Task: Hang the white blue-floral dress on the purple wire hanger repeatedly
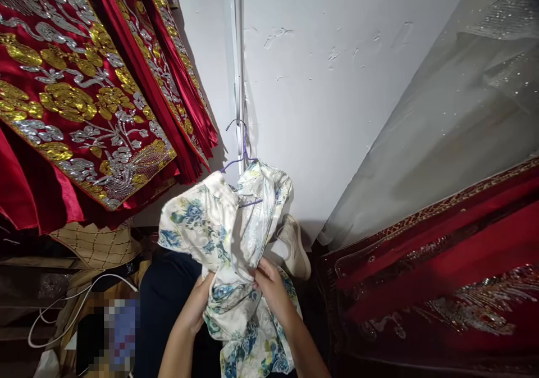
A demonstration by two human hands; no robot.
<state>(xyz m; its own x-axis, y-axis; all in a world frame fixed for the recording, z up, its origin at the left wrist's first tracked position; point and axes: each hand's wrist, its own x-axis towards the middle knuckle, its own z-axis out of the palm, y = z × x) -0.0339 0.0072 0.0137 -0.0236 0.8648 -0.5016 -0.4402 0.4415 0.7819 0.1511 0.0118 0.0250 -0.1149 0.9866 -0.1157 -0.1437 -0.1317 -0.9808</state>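
Note:
A white garment with blue and yellow-green flowers [202, 221] hangs on a purple wire hanger [245, 152] in front of me, its lower part draped over my lap. The hanger's hook points up against the wall. With the fingers tucked behind the cloth, my left hand [201, 296] grips the garment's left side at the waist. My right hand [269, 282] pinches the front edge, close to the middle opening. Folds of fabric bunch between the two hands. Some fingertips of both hands are hidden by the cloth.
Red garments with gold and silver embroidery [92, 97] hang at upper left. A white wall with a metal strip [236, 46] stands ahead. At right are a sheer sparkly covering [438, 114] and red embroidered fabric [442, 288]. A white cable [88, 291] and a shoe [295, 246] lie lower down.

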